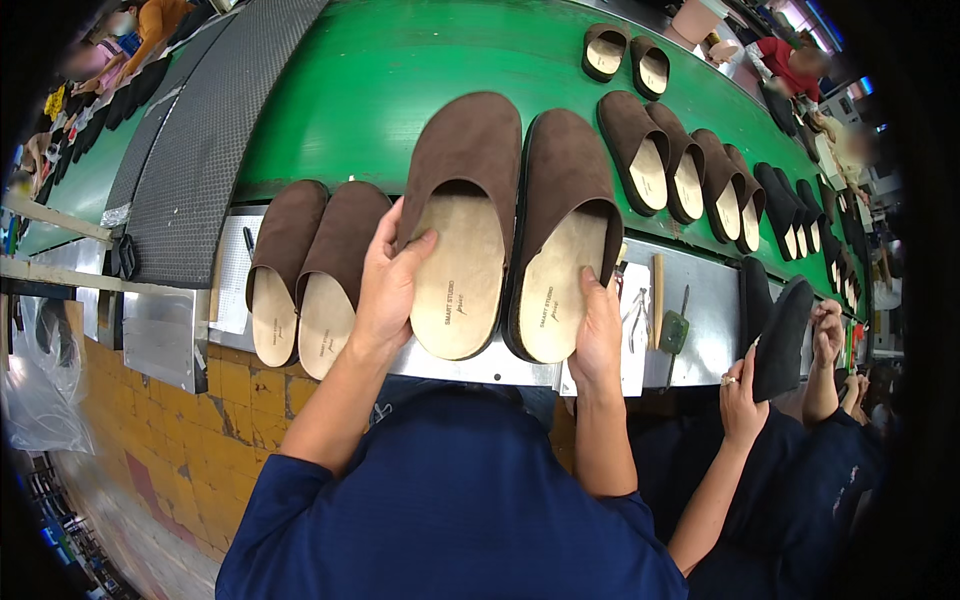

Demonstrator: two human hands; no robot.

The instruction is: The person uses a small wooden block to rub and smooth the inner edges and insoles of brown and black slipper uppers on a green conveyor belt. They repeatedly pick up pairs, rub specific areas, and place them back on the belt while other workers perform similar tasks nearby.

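I hold up a pair of brown closed-toe clogs with pale insoles, side by side, toes pointing away from me. My left hand [393, 275] grips the left clog [465, 145] by its outer edge, the thumb resting on the insole. Around the outer side of the right clog [565, 160] my right hand [598, 335] is closed, its thumb also on the insole. The two clogs are close against each other above the bench edge. Just left of my left hand, another brown pair [285, 225] lies on the metal ledge, heels toward me.
Beyond is a green conveyor belt [400, 60] with several brown and black pairs [640, 150] at its right. Pliers [636, 310] and a green-handled screwdriver [675, 330] lie on the metal ledge [710, 300]. At right, a co-worker's hands hold black clogs [785, 340]. Black ridged matting [200, 150] lies left.
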